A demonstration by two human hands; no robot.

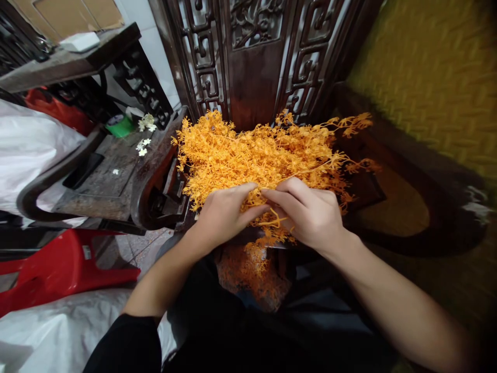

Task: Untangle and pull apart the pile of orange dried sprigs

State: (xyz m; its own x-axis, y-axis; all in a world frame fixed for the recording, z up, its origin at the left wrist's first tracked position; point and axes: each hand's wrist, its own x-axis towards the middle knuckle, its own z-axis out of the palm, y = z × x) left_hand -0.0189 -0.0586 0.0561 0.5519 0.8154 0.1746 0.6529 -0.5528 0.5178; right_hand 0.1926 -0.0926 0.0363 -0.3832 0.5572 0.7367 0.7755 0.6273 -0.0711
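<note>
A big heap of orange artificial sprigs (248, 155) lies on a dark wooden chair against its carved back. At the heap's front edge my left hand (229, 210) has its thumb and fingers pinched on an orange sprig. Close beside it on the right, my right hand (310, 210) pinches the same orange strands, its fingertips almost touching those of the left. Thin orange stems (275, 220) hang between and below both hands. The exact grip of the fingertips is partly hidden among the strands.
Left of the heap, a wooden side table (101, 191) bears a green tape roll (121, 127) and small white flowers (143, 146). A red plastic stool (58, 269) and white bags (34, 150) are at the left. A chair armrest (442, 233) curves at the right.
</note>
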